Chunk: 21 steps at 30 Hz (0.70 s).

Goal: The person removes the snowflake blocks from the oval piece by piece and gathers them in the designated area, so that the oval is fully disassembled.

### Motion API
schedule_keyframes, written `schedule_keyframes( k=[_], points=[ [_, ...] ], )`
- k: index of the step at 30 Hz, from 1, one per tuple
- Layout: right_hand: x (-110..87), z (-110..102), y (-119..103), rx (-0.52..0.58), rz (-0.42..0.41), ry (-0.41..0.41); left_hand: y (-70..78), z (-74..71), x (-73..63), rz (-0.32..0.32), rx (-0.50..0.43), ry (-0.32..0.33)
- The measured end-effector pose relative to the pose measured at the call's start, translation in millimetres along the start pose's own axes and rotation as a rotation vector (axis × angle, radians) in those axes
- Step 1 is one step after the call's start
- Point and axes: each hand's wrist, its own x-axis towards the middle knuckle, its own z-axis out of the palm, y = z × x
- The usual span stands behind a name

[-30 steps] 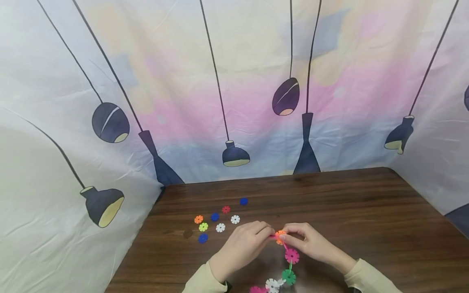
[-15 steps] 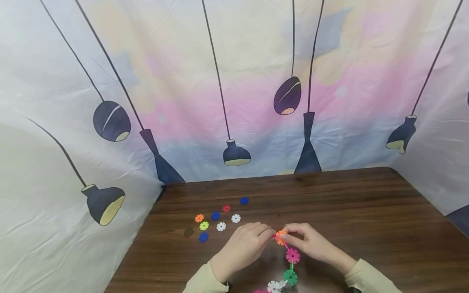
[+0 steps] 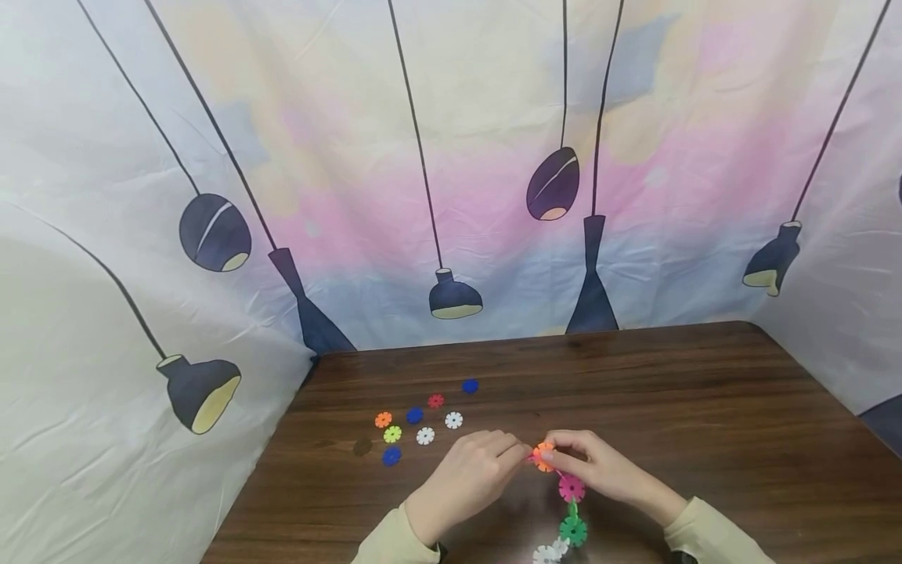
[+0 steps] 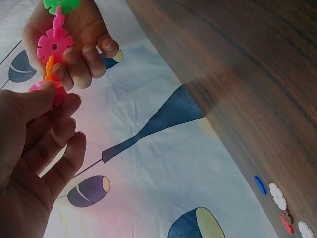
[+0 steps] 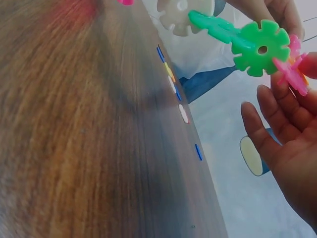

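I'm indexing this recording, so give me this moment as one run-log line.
left hand: pinches pink disc | right hand: pinches orange disc | chain: linked to orange disc | loose discs: on table

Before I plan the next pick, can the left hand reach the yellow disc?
Probably yes: only flat discs lie around the yellow disc, but the left hand pinches a pink disc.

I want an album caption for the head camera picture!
Left hand and right hand hold a colorful chain of notched discs, with loose discs on the table.
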Motion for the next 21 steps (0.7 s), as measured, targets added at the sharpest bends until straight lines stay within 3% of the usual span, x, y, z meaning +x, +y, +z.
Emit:
schedule_keyframes(
  k=[12,21],
  points=[
    [1.3,-0.9,-2.3,0.052,-0.086,-0.039,-1.5,-2.6,1.0,0.024,-0.034,0.001],
    [1.6,0.3,-5.6,0.079,-0.067,-0.010,2.1,-3.5,1.6,0.034,-0.069,0.032]
  ],
)
